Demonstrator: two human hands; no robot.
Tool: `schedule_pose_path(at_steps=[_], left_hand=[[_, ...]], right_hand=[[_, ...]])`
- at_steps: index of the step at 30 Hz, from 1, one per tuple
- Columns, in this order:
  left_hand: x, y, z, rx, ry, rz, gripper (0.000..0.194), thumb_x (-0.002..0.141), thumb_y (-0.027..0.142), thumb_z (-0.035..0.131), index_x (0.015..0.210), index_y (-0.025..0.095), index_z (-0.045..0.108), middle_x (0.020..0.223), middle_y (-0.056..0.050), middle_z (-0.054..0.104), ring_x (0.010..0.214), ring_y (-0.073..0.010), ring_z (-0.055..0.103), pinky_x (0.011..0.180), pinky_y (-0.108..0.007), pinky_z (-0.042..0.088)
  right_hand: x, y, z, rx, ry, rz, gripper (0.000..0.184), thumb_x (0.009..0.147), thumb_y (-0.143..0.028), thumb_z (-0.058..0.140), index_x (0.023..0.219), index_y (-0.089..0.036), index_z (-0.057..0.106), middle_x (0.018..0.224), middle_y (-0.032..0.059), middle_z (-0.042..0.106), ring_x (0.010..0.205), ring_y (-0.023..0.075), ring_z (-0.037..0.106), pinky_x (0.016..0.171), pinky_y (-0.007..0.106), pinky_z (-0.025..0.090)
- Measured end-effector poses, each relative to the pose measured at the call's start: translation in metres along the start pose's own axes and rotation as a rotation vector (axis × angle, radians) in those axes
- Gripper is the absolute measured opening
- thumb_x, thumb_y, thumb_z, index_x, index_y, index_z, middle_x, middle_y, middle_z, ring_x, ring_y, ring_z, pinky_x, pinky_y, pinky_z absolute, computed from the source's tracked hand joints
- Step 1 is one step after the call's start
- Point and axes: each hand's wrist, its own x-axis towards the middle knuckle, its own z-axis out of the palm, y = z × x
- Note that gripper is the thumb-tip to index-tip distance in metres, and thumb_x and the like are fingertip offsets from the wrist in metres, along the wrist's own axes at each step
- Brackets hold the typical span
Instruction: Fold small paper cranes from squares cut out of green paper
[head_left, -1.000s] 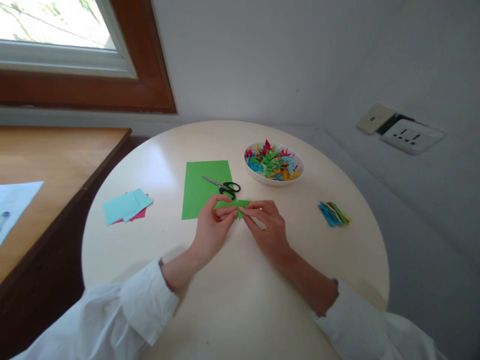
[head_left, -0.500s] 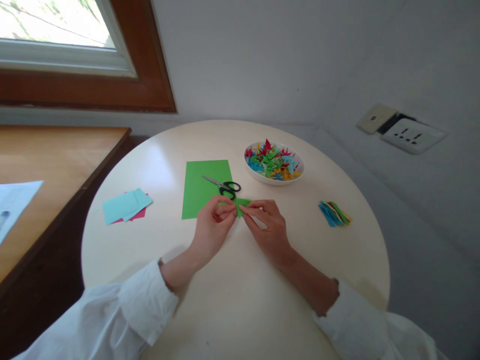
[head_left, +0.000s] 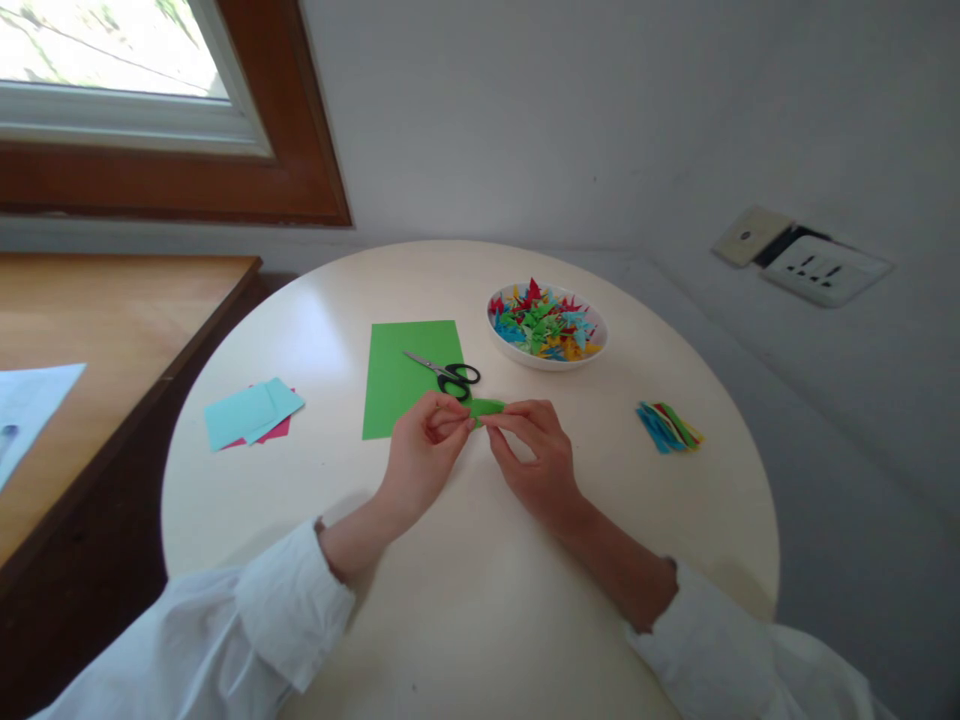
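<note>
One small green paper piece (head_left: 487, 407) is showing between two hands, just on the person's side of the scissors (head_left: 450, 376). It is looking bright and folded, narrowing toward its right end, while the fingers are hiding part of it and its finer creases are staying too small to tell. The left hand (head_left: 422, 445) is pinching its left side between thumb and fingers; the right hand (head_left: 536, 455) is pinching its right side likewise.

One pair of scissors is lying partly on one green sheet (head_left: 390, 395), which is reaching left beyond it. Beyond the scissors to the right, one white bowl (head_left: 551, 362) is holding many coloured paper figures (head_left: 541, 325), overlapping too much for counting. Well left of the scissors, two light-blue sheets (head_left: 240, 415) are covering red paper (head_left: 280, 429), its number being hidden. Well right of them, several coloured slips (head_left: 667, 428) are overlapping on one round counter (head_left: 480, 610)
</note>
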Motion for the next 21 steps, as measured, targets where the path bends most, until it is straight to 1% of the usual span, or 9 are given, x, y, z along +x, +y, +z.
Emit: schedule_pose_path(at_steps=[3, 6, 10, 14, 19, 21], left_hand=[[-0.0005, -0.0016, -0.0009, 0.026, 0.008, 0.059, 0.016, 0.066, 0.020, 0.068, 0.073, 0.017, 0.053, 0.071, 0.000, 0.064, 0.069, -0.0119, 0.064, 0.068, -0.023, 0.053], [-0.0016, -0.0028, -0.0017, 0.082, -0.008, 0.137, 0.011, 0.069, 0.017, 0.063, 0.076, 0.018, 0.055, 0.074, 0.000, 0.065, 0.073, -0.0118, 0.065, 0.076, -0.025, 0.053], [-0.0028, -0.0046, -0.0027, 0.163, -0.033, 0.223, 0.008, 0.072, 0.015, 0.061, 0.078, 0.018, 0.057, 0.077, 0.000, 0.065, 0.073, -0.0108, 0.064, 0.074, -0.023, 0.053], [-0.0028, -0.0069, -0.0042, 0.219, -0.052, 0.301, 0.007, 0.073, 0.015, 0.061, 0.079, 0.019, 0.059, 0.077, -0.001, 0.065, 0.075, -0.0108, 0.061, 0.073, -0.022, 0.051], [-0.0028, -0.0056, -0.0052, 0.214, -0.086, 0.308, 0.007, 0.074, 0.016, 0.062, 0.080, 0.018, 0.063, 0.081, -0.003, 0.067, 0.080, -0.0131, 0.062, 0.078, -0.025, 0.049], [-0.0031, -0.0035, -0.0045, 0.186, -0.097, 0.293, 0.006, 0.073, 0.015, 0.063, 0.078, 0.017, 0.063, 0.080, -0.003, 0.067, 0.079, -0.0134, 0.062, 0.077, -0.025, 0.049]], right_hand=[[0.0010, -0.0014, -0.0022, -0.050, 0.053, 0.055, 0.011, 0.078, -0.016, 0.061, 0.086, -0.023, 0.060, 0.078, 0.0032, 0.057, 0.075, 0.0178, 0.053, 0.067, 0.034, 0.047], [0.0014, -0.0007, -0.0026, -0.041, 0.071, 0.118, 0.015, 0.075, -0.020, 0.065, 0.088, -0.022, 0.057, 0.083, 0.0042, 0.057, 0.082, 0.0195, 0.054, 0.069, 0.035, 0.048], [0.0006, 0.0010, -0.0012, 0.046, 0.034, 0.129, 0.007, 0.078, -0.019, 0.062, 0.082, -0.021, 0.056, 0.085, 0.0044, 0.059, 0.084, 0.0186, 0.058, 0.074, 0.035, 0.049], [-0.0012, 0.0003, -0.0005, 0.166, -0.013, 0.175, 0.006, 0.080, -0.017, 0.058, 0.081, -0.022, 0.054, 0.094, 0.0059, 0.064, 0.092, 0.0185, 0.062, 0.084, 0.036, 0.048], [-0.0026, -0.0035, -0.0024, 0.312, -0.105, 0.267, 0.006, 0.080, -0.017, 0.055, 0.080, -0.022, 0.051, 0.106, 0.0089, 0.066, 0.105, 0.0201, 0.060, 0.093, 0.039, 0.045], [-0.0030, -0.0043, -0.0033, 0.351, -0.139, 0.284, 0.007, 0.080, -0.017, 0.055, 0.079, -0.022, 0.050, 0.108, 0.0095, 0.065, 0.106, 0.0205, 0.060, 0.093, 0.039, 0.045]])
